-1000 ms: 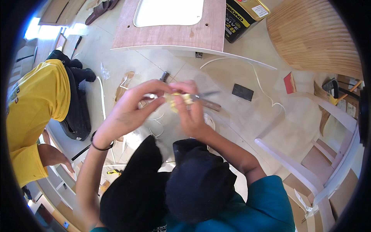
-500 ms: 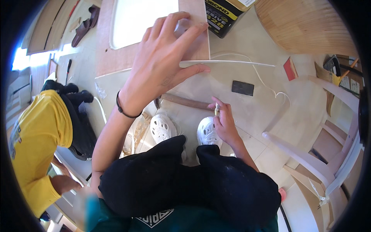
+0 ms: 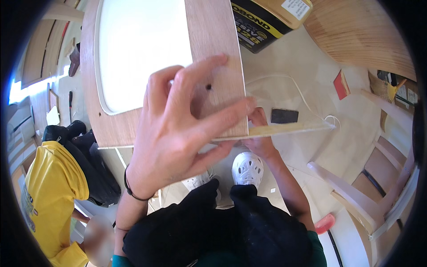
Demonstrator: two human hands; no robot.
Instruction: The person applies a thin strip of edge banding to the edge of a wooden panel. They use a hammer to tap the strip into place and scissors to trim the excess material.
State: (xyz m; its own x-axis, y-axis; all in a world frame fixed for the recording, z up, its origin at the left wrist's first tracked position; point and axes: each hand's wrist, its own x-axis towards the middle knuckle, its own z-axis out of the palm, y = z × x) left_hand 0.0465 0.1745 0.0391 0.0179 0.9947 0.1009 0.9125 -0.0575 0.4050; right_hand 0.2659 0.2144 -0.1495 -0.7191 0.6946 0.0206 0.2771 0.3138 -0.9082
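Observation:
A wooden panel (image 3: 213,40) with a white inset (image 3: 142,49) extends before me, edged with thin white strip. My left hand (image 3: 173,120) is spread over its near right corner, fingertips on the wood and thumb along the near edge. Past that corner sticks out a loose length of edging strip (image 3: 293,129), pale yellow on one face. My right hand (image 3: 260,135) is closed around this strip just by the corner, a finger above it and the thumb below. The panel and strip hide part of those fingers, so whether they hold anything else does not show.
A black-and-yellow adhesive can (image 3: 262,26) stands beyond the panel. On the floor lie a dark block (image 3: 284,116) and a red block (image 3: 341,84). Pale chair parts (image 3: 347,191) are at right. A person in a yellow shirt (image 3: 53,178) is at left.
The panel appears nearer and lower in view, covering a hammer seen before. My right hand, which held a small light-coloured object, has moved up to the strip. My left hand has shifted with the panel.

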